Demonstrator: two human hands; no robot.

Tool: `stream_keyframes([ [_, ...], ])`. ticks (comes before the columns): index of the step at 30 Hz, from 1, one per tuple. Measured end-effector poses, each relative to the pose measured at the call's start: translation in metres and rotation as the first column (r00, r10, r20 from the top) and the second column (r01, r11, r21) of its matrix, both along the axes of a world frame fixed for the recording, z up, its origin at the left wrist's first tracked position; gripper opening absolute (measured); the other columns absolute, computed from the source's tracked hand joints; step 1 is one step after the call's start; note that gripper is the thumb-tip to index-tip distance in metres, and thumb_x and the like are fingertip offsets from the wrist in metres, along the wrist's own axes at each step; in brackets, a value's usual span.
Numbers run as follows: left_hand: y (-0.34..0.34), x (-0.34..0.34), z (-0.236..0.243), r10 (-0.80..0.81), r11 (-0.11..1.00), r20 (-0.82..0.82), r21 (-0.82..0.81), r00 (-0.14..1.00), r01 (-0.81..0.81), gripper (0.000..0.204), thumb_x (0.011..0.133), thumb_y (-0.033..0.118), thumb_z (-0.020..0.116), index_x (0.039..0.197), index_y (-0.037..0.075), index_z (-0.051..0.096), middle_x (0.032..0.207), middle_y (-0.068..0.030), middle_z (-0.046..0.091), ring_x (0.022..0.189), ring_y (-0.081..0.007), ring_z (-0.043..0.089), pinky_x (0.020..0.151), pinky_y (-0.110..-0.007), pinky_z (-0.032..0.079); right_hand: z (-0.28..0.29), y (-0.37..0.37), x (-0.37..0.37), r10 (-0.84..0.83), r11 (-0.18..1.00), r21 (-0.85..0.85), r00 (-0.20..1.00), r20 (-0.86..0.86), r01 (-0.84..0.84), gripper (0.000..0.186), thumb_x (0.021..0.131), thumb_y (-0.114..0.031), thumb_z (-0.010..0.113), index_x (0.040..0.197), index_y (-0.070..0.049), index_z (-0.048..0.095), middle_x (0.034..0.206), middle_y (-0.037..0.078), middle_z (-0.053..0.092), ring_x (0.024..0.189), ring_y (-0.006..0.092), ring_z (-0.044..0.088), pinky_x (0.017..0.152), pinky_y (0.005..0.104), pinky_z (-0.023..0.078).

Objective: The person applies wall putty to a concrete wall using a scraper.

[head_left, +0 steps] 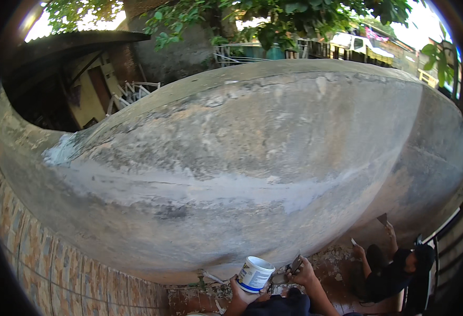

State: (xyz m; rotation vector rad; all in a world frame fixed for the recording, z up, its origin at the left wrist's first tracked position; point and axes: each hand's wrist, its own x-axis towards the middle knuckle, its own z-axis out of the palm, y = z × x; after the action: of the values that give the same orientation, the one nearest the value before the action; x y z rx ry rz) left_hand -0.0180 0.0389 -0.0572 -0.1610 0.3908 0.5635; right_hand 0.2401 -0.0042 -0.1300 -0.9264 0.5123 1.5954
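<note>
The left hand (237, 289) wraps its fingers round the small white plastic tub (255, 273), light and rigid, best gripped round its wall, while the right hand (303, 273) seems to pinch a flat grey scraper (296, 263) at the foot of the rough grey cement wall (252, 158).

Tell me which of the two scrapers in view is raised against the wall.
The co-worker's scraper at lower right, lifted high on the grey wall. The other scraper, in the wearer's right hand, stays low beside the white tub.
</note>
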Motion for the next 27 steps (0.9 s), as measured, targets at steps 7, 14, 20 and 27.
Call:
stream_keyframes([
  [7,0.004,-0.001,-0.010,0.109,0.994,-0.286,0.025,0.952,-0.106,0.069,0.074,0.069,0.041,0.120,0.019,0.054,0.103,-0.0124,0.061,0.086,-0.0332,0.055,0.059,-0.042,0.041,0.024,0.015,0.006,-0.145,0.989,0.016,0.989,-0.011,0.145,0.039,0.085,-0.043,0.065,0.100,-0.009,0.053,0.093,0.012,0.052,0.089,0.0280,0.051,0.074,0.0426,0.050],
  [14,0.017,0.014,-0.058,-0.044,0.973,0.020,0.227,0.999,0.038,0.066,0.083,0.061,0.037,0.133,0.022,0.054,0.136,-0.0042,0.055,0.122,-0.0324,0.050,0.087,-0.055,0.044,0.074,-0.008,0.065,-0.235,0.964,0.161,0.962,0.143,0.211,0.047,0.086,-0.047,0.063,0.097,-0.003,0.053,0.087,0.015,0.056,0.077,0.0300,0.061,0.065,0.0383,0.052],
  [20,0.012,0.024,-0.046,-0.148,0.960,-0.133,0.218,0.980,0.174,0.066,0.085,0.059,0.034,0.132,0.019,0.055,0.129,-0.0111,0.060,0.114,-0.0378,0.057,0.085,-0.057,0.049,0.057,-0.035,0.058,-0.226,0.972,0.123,0.934,0.275,0.199,0.066,0.082,-0.053,0.067,0.123,-0.007,0.045,0.103,0.018,0.051,0.088,0.0299,0.059,0.074,0.0400,0.052],
  [27,0.000,0.028,0.004,-0.194,0.969,-0.304,0.092,0.933,0.231,0.066,0.075,0.068,0.038,0.117,0.021,0.058,0.102,-0.0098,0.062,0.080,-0.0338,0.057,0.052,-0.040,0.040,0.054,-0.043,0.014,-0.041,0.998,-0.018,0.907,0.419,0.054,0.073,0.083,-0.051,0.067,0.134,-0.004,0.043,0.112,0.016,0.050,0.093,0.0307,0.059,0.076,0.0406,0.051],
])
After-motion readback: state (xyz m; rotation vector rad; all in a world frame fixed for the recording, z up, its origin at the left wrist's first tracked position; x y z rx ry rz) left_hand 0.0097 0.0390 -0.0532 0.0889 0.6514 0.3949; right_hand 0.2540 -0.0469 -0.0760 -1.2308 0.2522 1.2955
